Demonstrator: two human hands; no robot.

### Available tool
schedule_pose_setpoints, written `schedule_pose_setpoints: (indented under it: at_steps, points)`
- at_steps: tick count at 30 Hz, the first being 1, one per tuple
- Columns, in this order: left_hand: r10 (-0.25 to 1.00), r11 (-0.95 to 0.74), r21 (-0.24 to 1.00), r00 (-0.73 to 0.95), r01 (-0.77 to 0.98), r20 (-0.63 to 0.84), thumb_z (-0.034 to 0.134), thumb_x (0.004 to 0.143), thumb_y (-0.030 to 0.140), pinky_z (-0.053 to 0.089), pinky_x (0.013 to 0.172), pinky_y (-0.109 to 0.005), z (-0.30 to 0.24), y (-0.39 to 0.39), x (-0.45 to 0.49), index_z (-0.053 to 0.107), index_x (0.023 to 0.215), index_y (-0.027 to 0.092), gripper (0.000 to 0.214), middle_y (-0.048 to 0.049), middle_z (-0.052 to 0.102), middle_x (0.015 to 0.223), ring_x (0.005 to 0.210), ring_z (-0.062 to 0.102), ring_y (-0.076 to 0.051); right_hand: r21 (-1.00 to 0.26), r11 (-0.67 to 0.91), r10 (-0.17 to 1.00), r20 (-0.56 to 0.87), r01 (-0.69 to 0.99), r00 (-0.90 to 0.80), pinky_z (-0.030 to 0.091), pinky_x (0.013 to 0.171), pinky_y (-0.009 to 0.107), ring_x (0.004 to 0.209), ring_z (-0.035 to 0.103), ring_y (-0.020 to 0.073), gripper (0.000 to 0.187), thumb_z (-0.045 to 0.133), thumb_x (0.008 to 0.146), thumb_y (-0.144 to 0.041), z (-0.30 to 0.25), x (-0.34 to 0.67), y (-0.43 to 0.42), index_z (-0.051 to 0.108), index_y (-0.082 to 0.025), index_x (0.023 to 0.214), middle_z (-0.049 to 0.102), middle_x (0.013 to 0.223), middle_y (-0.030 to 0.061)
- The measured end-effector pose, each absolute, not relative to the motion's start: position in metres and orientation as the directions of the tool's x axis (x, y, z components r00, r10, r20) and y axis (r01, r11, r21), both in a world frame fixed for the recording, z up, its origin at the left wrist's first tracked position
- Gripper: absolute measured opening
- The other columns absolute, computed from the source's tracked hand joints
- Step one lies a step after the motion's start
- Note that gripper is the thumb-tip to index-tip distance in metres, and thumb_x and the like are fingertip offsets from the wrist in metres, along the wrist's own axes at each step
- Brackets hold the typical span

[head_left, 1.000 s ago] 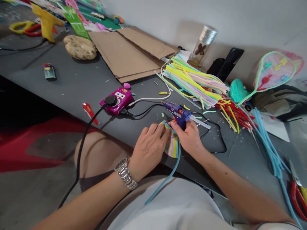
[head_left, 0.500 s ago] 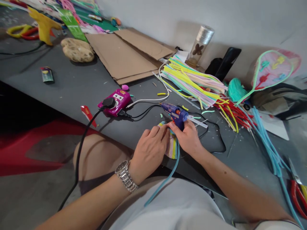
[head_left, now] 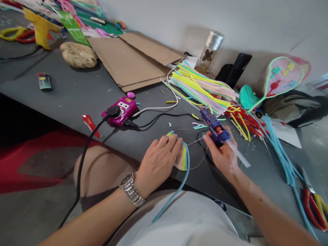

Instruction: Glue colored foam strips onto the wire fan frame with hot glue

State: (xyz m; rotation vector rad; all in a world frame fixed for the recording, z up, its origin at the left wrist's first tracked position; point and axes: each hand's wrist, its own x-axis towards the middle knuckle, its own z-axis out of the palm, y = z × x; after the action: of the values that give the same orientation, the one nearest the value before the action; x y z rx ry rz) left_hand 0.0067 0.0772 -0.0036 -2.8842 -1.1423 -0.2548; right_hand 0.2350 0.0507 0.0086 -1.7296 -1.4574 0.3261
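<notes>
Grey counter runs across the frame under a pale wall, scattered w/ craft bits. At ctr, slightly low, lies the small striped panel of yellow, pink and blue strips, partly under the left hand. That hand is flat, fingers close together, pressing down; thumb hidden, so can't tell if it's pinching an edge. Right hand, right of ctr, is wrapped round a dark-blue hot-glue gun w/ a translucent glue stick poking out the back; nozzle points up-left, clear of the panel.

Progress, judging by what shows: strips sit side by side as one pc, so the body looks well along. One light-blue strip follows its right edge, then its long loose tail hangs off toward bottom ctr, so that length seems neither fixed nor trimmed yet. Whether the edge strip is glued all the way is hard to say w/ fingers covering the left part.

Spare stock: pastel strip bundle upper right of ctr, loose light-blue strips far right, red-and-yellow-handled scissors lower right, unused. Short cut-offs near the gun suggest some trimming's done.
</notes>
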Motion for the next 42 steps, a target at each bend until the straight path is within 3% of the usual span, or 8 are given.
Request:
schedule_pose_setpoints:
  at_steps: [6, 17, 33, 38, 42]
  points:
    - [0.66, -0.744, 0.04, 0.724, 0.667, 0.199, 0.05, 0.099, 0.013, 0.052, 0.08, -0.041, -0.005, 0.079, 0.007, 0.058, 0.14, 0.018, 0.042, -0.0108, 0.061, 0.143, 0.108, 0.057, -0.026, -0.621, 0.091, 0.926, 0.34, 0.778, 0.163, 0.055, 0.082, 0.038, 0.094, 0.068, 0.0238, 0.041, 0.069, 0.085, -0.032, -0.003, 0.262, 0.022, 0.061, -0.026, 0.125, 0.072, 0.11, 0.0065]
    - [0.591, -0.784, -0.017, 0.754, 0.621, 0.287, 0.049, 0.093, 0.005, 0.053, 0.078, -0.044, -0.013, 0.083, 0.002, 0.067, 0.128, 0.021, 0.043, -0.0123, 0.064, 0.141, 0.107, 0.063, -0.031, -0.428, -0.053, 0.913, 0.345, 0.902, 0.217, 0.05, 0.089, 0.043, 0.099, 0.067, 0.0263, 0.042, 0.061, 0.074, -0.011, -0.017, 0.324, -0.037, 0.066, -0.021, 0.114, 0.074, 0.107, 0.0074]
    - [0.591, -0.784, -0.032, 0.76, 0.62, 0.27, 0.048, 0.093, 0.006, 0.053, 0.077, -0.043, -0.008, 0.082, 0.003, 0.067, 0.128, 0.022, 0.043, -0.0089, 0.065, 0.142, 0.106, 0.063, -0.031, -0.427, 0.193, 0.957, 0.282, 0.883, -0.072, 0.047, 0.091, 0.042, 0.104, 0.068, 0.0265, 0.047, 0.059, 0.075, -0.011, -0.011, 0.304, -0.004, 0.064, -0.022, 0.12, 0.073, 0.11, 0.0089]
    - [0.56, -0.805, -0.019, 0.771, 0.593, 0.305, 0.046, 0.091, 0.005, 0.054, 0.075, -0.044, -0.011, 0.084, 0.002, 0.067, 0.129, 0.021, 0.046, -0.0102, 0.065, 0.142, 0.106, 0.063, -0.032, -0.345, 0.272, 0.945, 0.272, 0.899, -0.181, 0.049, 0.093, 0.045, 0.109, 0.066, 0.0273, 0.047, 0.061, 0.08, -0.015, -0.004, 0.306, -0.007, 0.064, -0.02, 0.127, 0.073, 0.114, 0.0119]
    - [0.534, -0.828, 0.027, 0.773, 0.56, 0.344, 0.04, 0.089, 0.005, 0.055, 0.073, -0.047, -0.014, 0.087, 0.0, 0.066, 0.129, 0.018, 0.049, -0.0135, 0.069, 0.136, 0.103, 0.064, -0.036, -0.268, 0.316, 0.921, 0.316, 0.91, -0.226, 0.05, 0.096, 0.045, 0.109, 0.066, 0.0251, 0.036, 0.063, 0.088, -0.024, 0.006, 0.31, -0.012, 0.067, -0.022, 0.124, 0.072, 0.118, 0.0119]
